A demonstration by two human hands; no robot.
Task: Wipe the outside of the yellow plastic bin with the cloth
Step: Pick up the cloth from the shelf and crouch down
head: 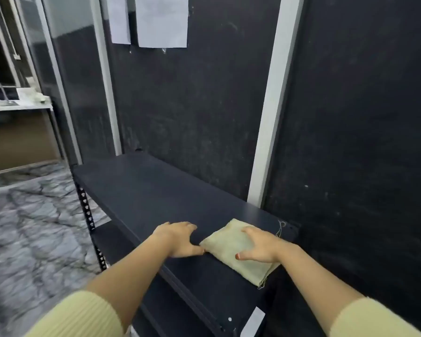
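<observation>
A dark metal shelf (156, 190) stands against a black wall panel (192, 117), its perforated upright (86, 207) showing at the left edge and a lower shelf level (112, 237) beneath. Two white sheets of paper (162, 20) hang on the panel above. Pale vertical frame strips (270, 113) divide the wall. The floor (29, 227) is grey marbled. At far left, a white worktop (20, 107) carries a sink with a tap (0, 90).

Head view looks steeply down, seemingly close, at shelf (156, 190).
</observation>
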